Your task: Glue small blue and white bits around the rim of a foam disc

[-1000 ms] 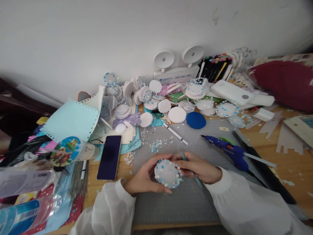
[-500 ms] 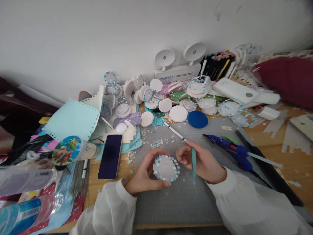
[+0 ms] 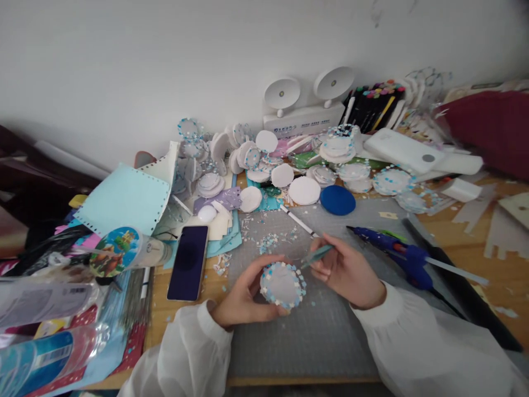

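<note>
My left hand (image 3: 252,292) curls its thumb and fingers around the sides of a round white disc (image 3: 285,284) edged with small blue and white star shapes. The disc's decorated face is turned up toward me. Just to its right, my right hand (image 3: 345,270) pinches a slim teal tool that looks like tweezers (image 3: 317,255). It is blurred, and its narrow end points left toward the upper right rim of the disc. Whether the tip touches the rim, I cannot tell. Beyond the fingers, a white pen-like stick (image 3: 296,219) lies on the grey cutting mat (image 3: 297,353).
A blue glue gun (image 3: 392,253) lies right of my right hand. A phone (image 3: 188,263) and a lidded cup (image 3: 119,251) are at left. White discs (image 3: 305,191), a blue disc (image 3: 338,200) and a white twin-lamp unit (image 3: 301,121) are behind.
The teal tweezers have swung from hanging downward to pointing left at the disc's rim. My right hand has turned with them. My left hand still holds the disc in nearly the same place.
</note>
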Demonstrator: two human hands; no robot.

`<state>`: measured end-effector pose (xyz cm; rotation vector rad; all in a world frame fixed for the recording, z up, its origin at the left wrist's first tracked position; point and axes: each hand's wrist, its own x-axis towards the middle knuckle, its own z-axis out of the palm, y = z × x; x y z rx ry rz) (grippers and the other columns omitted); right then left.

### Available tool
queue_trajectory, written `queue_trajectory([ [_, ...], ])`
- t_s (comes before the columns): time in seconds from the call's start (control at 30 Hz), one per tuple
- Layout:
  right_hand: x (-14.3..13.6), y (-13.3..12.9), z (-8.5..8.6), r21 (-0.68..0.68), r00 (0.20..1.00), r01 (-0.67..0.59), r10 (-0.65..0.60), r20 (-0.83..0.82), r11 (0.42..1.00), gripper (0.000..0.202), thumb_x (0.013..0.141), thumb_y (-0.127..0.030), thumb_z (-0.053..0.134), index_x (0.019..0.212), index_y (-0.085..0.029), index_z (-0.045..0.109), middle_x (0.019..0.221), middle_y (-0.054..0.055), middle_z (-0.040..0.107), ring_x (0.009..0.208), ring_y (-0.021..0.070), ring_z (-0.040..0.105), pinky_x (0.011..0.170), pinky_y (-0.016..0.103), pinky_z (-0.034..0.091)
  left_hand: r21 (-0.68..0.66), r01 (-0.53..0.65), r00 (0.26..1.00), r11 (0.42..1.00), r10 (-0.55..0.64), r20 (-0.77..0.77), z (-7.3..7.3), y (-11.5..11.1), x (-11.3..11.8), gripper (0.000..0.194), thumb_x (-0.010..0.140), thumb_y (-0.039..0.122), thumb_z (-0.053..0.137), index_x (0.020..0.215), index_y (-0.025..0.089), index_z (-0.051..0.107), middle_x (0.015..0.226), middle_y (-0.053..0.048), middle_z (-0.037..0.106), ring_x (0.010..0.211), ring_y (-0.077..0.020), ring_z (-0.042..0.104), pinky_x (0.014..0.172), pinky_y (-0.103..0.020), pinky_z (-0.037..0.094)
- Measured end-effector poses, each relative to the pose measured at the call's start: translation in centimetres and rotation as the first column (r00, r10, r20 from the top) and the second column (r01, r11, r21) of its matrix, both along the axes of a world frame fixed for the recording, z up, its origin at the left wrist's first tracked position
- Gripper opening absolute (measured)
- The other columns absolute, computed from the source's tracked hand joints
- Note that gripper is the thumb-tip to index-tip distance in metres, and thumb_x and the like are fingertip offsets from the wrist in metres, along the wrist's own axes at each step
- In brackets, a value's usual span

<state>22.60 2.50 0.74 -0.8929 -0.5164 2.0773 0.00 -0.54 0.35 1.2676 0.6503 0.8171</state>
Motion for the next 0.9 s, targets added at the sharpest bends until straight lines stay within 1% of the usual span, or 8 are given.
queue_trajectory([
  [0.17, -0.3, -0.2, 0.2, 0.171, 0.962, 0.195, -0.223, 0.160, 0.966, 0.013, 0.077, -0.035, 0.061, 0.074, -0.023, 0.054, 0.065, -0.002, 0.046, 0.055, 0.0124, 0.042, 0.055, 0.030, 0.040, 0.003, 0.007, 0.998, 1.000, -0.007, -0.059, 0.0, 0.0, 0.0, 0.069, 0.062, 0.010, 0.080, 0.123, 0.026, 0.053, 0.125, -0.009, 0.056, 0.117, -0.0276, 0.051, 0.098, -0.036, 0.039],
  [0.4, -0.4, -0.1, -0.5, 0.391, 0.913, 0.223, -0.331, 0.236, 0.893, 0.017, 0.075, -0.035, 0.068, 0.085, -0.024, 0.059, 0.072, -0.001, 0.053, 0.067, 0.0137, 0.053, 0.066, 0.029, 0.045, -0.006, 0.014, 0.994, 1.000, -0.014, -0.110, 0.1, -0.1, -0.1, 0.067, 0.060, 0.014, 0.081, 0.119, 0.024, 0.052, 0.117, -0.008, 0.058, 0.106, -0.0256, 0.053, 0.090, -0.033, 0.041],
  [0.5, -0.5, -0.1, -0.8, 0.554, 0.807, 0.149, -0.425, 0.411, 0.819, 0.019, 0.077, -0.037, 0.069, 0.086, -0.023, 0.060, 0.082, 0.002, 0.060, 0.076, 0.0162, 0.057, 0.072, 0.031, 0.048, 0.023, -0.011, 0.992, 1.000, 0.014, -0.128, -0.1, -0.1, -0.2, 0.062, 0.061, 0.015, 0.080, 0.116, 0.022, 0.053, 0.113, -0.007, 0.058, 0.105, -0.0245, 0.053, 0.090, -0.031, 0.039],
  [0.57, -0.6, -0.1, -0.9, 0.702, 0.681, 0.044, -0.536, 0.500, 0.711, 0.015, 0.080, -0.036, 0.067, 0.082, -0.022, 0.061, 0.090, 0.005, 0.062, 0.086, 0.0191, 0.059, 0.076, 0.032, 0.048, 0.034, -0.040, 0.990, 0.999, 0.044, -0.135, -0.3, -0.1, -0.1, 0.059, 0.062, 0.015, 0.079, 0.114, 0.022, 0.053, 0.111, -0.007, 0.057, 0.103, -0.0234, 0.053, 0.088, -0.030, 0.039],
  [0.63, -0.6, -0.2, -0.9, 0.780, 0.592, -0.055, -0.608, 0.529, 0.624, 0.012, 0.083, -0.034, 0.064, 0.079, -0.023, 0.061, 0.092, 0.006, 0.063, 0.090, 0.0202, 0.059, 0.078, 0.033, 0.048, 0.040, -0.076, 0.988, 0.996, 0.081, -0.135, -0.5, 0.0, -0.1, 0.057, 0.062, 0.014, 0.079, 0.112, 0.021, 0.051, 0.110, -0.006, 0.057, 0.100, -0.0223, 0.053, 0.086, -0.028, 0.039],
  [0.7, -0.7, -0.3, -0.9, 0.784, 0.573, -0.096, -0.610, 0.547, 0.614, 0.012, 0.085, -0.034, 0.061, 0.081, -0.023, 0.061, 0.088, 0.005, 0.064, 0.084, 0.0195, 0.061, 0.076, 0.032, 0.049, 0.046, -0.103, 0.985, 0.994, 0.109, -0.138, -0.5, 0.1, -0.1, 0.055, 0.063, 0.014, 0.078, 0.110, 0.021, 0.050, 0.108, -0.005, 0.056, 0.097, -0.0212, 0.053, 0.083, -0.026, 0.040],
  [0.83, -0.8, -0.3, -1.1, 0.739, 0.627, -0.086, -0.540, 0.561, 0.668, 0.016, 0.092, -0.036, 0.050, 0.091, -0.023, 0.058, 0.087, 0.005, 0.065, 0.081, 0.0188, 0.063, 0.077, 0.032, 0.049, 0.056, -0.095, 0.986, 0.994, 0.102, -0.135, -0.5, 0.2, 0.0, 0.049, 0.067, 0.018, 0.076, 0.107, 0.021, 0.048, 0.106, -0.005, 0.056, 0.091, -0.0186, 0.053, 0.078, -0.024, 0.040],
  [0.9, -0.7, -0.3, -1.3, 0.757, 0.617, -0.130, -0.545, 0.567, 0.641, 0.017, 0.094, -0.035, 0.047, 0.090, -0.022, 0.058, 0.091, 0.006, 0.064, 0.086, 0.0189, 0.061, 0.080, 0.032, 0.047, 0.076, -0.094, 0.987, 0.993, 0.103, -0.126, -0.5, 0.2, 0.0, 0.049, 0.068, 0.019, 0.076, 0.108, 0.021, 0.048, 0.105, -0.005, 0.056, 0.090, -0.0180, 0.053, 0.078, -0.024, 0.040],
])
